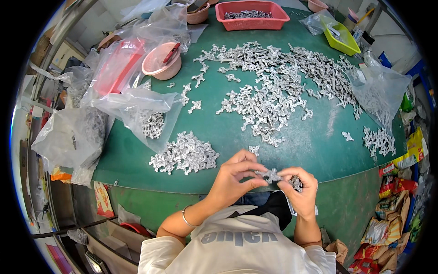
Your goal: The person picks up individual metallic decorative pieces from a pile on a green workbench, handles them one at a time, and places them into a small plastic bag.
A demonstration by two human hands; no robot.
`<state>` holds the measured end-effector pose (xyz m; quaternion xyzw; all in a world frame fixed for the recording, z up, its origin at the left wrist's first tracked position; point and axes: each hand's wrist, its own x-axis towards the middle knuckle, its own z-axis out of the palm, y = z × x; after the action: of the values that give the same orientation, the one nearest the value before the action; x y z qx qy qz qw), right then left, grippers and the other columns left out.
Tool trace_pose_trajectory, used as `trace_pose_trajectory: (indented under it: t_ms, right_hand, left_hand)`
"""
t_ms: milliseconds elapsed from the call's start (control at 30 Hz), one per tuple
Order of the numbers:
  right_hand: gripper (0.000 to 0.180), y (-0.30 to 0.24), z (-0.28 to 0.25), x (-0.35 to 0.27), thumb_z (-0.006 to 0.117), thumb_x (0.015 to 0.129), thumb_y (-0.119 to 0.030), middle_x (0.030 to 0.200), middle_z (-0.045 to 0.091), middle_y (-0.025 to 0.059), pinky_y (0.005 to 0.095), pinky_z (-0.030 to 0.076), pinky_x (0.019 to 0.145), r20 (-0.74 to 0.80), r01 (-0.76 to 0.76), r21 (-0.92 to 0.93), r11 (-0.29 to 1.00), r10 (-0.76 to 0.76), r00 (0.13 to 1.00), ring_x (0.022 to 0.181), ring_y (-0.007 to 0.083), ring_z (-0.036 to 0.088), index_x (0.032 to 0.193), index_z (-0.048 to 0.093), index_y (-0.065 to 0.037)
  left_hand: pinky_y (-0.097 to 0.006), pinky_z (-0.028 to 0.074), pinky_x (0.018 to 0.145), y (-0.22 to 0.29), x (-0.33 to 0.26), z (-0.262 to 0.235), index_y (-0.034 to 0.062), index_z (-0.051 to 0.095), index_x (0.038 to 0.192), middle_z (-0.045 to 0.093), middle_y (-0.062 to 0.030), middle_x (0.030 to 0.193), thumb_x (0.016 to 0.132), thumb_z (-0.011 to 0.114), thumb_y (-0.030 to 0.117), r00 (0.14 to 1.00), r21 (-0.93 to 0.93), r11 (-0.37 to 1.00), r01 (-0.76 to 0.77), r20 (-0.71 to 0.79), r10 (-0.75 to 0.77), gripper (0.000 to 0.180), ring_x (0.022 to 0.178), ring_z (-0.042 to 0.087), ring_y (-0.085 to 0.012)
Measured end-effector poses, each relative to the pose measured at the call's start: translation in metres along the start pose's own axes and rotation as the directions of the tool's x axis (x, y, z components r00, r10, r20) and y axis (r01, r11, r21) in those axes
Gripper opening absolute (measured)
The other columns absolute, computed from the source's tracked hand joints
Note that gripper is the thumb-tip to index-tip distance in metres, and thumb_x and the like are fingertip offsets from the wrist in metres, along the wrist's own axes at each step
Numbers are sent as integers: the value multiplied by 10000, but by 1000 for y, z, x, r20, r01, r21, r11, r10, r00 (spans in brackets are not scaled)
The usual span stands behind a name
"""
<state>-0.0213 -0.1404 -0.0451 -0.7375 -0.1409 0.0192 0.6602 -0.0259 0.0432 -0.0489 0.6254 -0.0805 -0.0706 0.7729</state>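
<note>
Between my two hands, just past the near edge of the green table [324, 157], is a small silver metal casting [272, 176] with several short arms. My left hand [238, 172] pinches one side of it with thumb and fingers. My right hand [301, 184] grips the other side, and more metal castings [296, 183] show inside its curled fingers. Left of my hands lies a compact pile of similar castings [185, 153]. One loose casting [254, 150] rests on the table just beyond my fingers. A wide spread of castings [269, 91] covers the table's middle.
Plastic bags [137, 107] with castings crowd the left side; another clear bag [381, 93] stands at the right beside a small heap [379, 141]. A pink bowl [162, 68] holds a red-handled tool. A red tray [252, 25] and a yellow-green basket [342, 41] stand at the back.
</note>
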Motion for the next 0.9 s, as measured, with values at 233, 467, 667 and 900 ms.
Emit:
trace_pose_trajectory:
  t_ms: [233,467,667,900]
  right_hand:
    - [147,1,6,-1,569,842,-84,572,505,6,187,296,414,-86,-186,317,930,223,971,454,33,407,729,518,-3]
    - [169,1,8,1,525,862,-76,534,437,3,199,289,399,25,-310,587,748,366,930,430,54,381,714,466,-20]
    - [174,-1,7,3,511,865,-66,528,396,-5,208,288,398,81,-352,666,658,405,911,427,62,364,705,457,-26]
    - [158,1,8,2,505,871,-70,538,408,-6,197,288,400,93,-352,662,662,393,915,435,56,373,722,482,-21]
  left_hand:
    - [-226,494,679,6,-5,6,-86,583,926,500,-99,947,730,588,-136,994,-98,990,104,-18,-107,202,733,557,-128]
    - [-242,490,652,10,-10,5,-97,578,954,545,-134,923,725,594,-141,1000,-30,999,-14,-12,13,234,718,563,-136]
    - [-247,493,646,12,-11,6,-100,583,957,560,-150,921,720,602,-140,1000,-106,994,19,-6,-20,241,716,575,-145]
    - [-250,502,651,12,-14,5,-105,586,940,565,-167,937,729,597,-129,999,-110,993,41,-25,-44,212,727,586,-164]
